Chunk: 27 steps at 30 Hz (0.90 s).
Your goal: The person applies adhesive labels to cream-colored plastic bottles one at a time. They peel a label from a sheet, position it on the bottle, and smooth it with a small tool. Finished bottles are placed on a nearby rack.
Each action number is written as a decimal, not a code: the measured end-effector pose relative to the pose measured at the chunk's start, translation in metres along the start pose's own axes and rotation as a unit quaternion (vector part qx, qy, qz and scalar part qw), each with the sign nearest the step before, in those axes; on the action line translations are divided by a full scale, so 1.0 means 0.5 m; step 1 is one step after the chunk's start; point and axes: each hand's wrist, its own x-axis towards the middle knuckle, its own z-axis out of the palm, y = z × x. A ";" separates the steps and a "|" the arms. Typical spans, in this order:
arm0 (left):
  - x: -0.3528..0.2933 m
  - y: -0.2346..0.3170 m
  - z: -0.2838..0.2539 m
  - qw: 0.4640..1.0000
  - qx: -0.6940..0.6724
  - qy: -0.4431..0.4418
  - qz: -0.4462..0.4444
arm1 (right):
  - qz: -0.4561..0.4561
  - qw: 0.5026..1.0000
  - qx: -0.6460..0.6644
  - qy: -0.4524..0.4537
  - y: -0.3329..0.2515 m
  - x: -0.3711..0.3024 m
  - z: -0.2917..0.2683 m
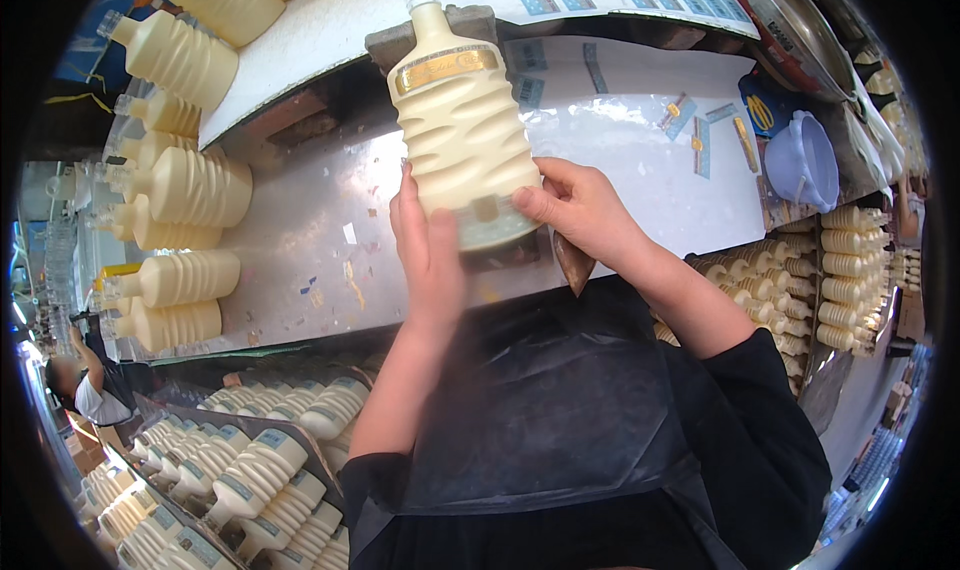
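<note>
A cream-coloured bottle (465, 135) with wavy ribs, a gold label band and a clear neck lies with its neck pointing away from me. Its upper part rests against a grey padded block (381, 46) at the table's far edge. My left hand (428, 245), slightly blurred, is closed against the bottle's lower left side, fingers partly hidden. My right hand (585, 205) grips the lower right corner, thumb on the front face and other fingers mostly out of sight. A small pale patch shows near the clear base, between the hands.
Similar cream bottles (200, 185) lie along the table's left side. Blue label strips (680, 117) are scattered on the white table (620, 190), near a lilac bucket (803, 162). Labelled bottles (260, 470) fill a crate at lower left; more stand at right (750, 290).
</note>
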 end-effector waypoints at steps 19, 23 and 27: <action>-0.001 -0.009 0.009 0.999 -0.012 0.025 0.024 | 0.049 0.996 0.064 -0.024 0.019 0.000 0.003; 0.002 0.029 0.004 0.998 -0.054 0.013 0.008 | 0.048 0.997 0.051 -0.011 0.026 0.004 0.001; -0.003 0.036 0.006 0.973 -0.226 -0.002 -0.047 | 0.023 0.995 0.081 -0.056 0.031 -0.001 -0.015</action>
